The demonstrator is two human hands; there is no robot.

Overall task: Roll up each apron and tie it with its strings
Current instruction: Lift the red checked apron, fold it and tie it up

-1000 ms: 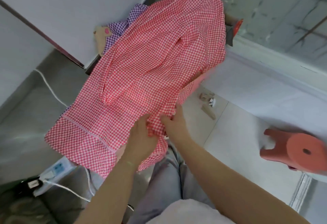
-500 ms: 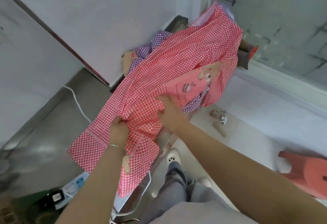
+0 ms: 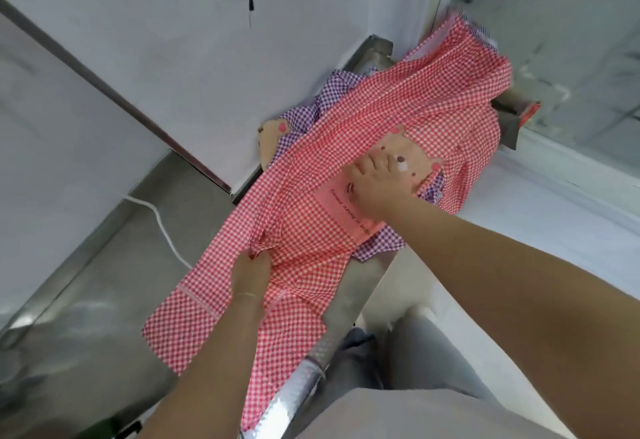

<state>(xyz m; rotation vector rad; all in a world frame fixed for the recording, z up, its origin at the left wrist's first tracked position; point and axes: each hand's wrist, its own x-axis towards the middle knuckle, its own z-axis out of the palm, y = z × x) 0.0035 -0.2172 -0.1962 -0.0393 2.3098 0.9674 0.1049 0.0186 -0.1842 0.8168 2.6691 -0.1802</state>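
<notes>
red checked apron (image 3: 363, 133): 1 | purple checked apron (image 3: 325, 99): 1 | white cable (image 3: 162, 227): 1

1. Checked apron (image 3: 346, 161) lies spread along the metal counter (image 3: 114, 300), its near edge hanging over the counter's front rim.
2. Second apron (image 3: 325, 99) lies beneath it, showing behind and right.
3. Left hand (image 3: 251, 277) on the near part; right hand (image 3: 377, 185) on the bear pocket (image 3: 412, 158).
4. Cable (image 3: 162, 227) lies left of the aprons.
</notes>
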